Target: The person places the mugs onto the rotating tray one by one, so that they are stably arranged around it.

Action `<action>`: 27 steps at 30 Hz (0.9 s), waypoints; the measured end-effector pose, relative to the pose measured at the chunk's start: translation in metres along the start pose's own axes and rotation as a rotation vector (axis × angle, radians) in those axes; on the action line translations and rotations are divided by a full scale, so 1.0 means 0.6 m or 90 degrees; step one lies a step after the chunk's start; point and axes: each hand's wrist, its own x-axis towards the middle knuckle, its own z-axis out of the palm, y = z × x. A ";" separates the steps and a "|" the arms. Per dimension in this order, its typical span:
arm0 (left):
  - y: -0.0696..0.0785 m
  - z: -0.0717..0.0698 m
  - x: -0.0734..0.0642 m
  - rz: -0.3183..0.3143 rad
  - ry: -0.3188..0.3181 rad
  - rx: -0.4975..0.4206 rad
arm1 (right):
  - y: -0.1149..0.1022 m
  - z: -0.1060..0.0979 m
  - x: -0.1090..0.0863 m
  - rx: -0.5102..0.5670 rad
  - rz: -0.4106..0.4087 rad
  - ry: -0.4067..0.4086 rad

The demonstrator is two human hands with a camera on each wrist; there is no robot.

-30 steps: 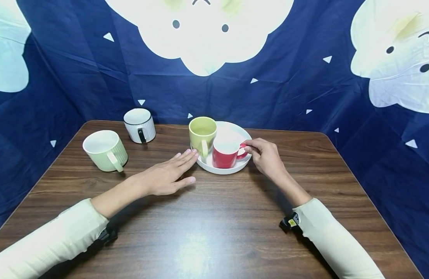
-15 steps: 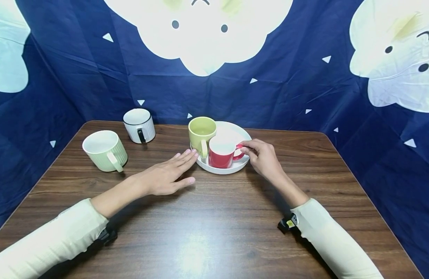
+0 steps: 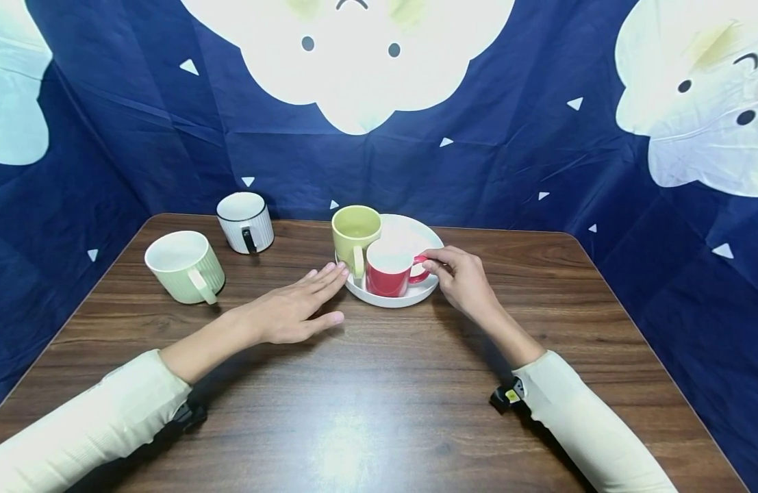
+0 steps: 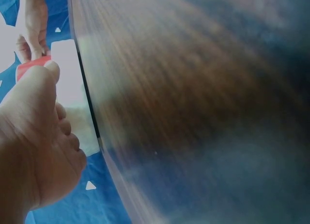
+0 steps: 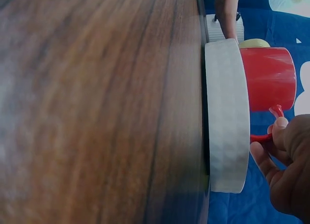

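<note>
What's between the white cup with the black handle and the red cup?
In the head view, some tabletop, then the yellow-green cup, lie between the white cup and the red cup.

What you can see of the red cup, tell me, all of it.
The red cup is glossy red outside and white inside, ceramic by its look, with a red loop handle on its right. It stands upright in the white dish, close beside the yellow-green cup; whether they touch is unclear. The right hand pinches the handle.

The red mug [image 3: 386, 282] is hiding part of the white dish [image 3: 415, 236]; the head view's edges are cutting off both sleeves [image 3: 591, 421].
</note>
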 end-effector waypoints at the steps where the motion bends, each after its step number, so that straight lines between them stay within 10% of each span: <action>1: 0.000 0.000 0.000 -0.001 0.000 -0.001 | 0.000 0.000 0.000 0.002 0.002 -0.002; 27: 0.000 -0.007 -0.014 -0.001 0.013 -0.001 | 0.056 -0.044 -0.001 0.003 0.040 -0.083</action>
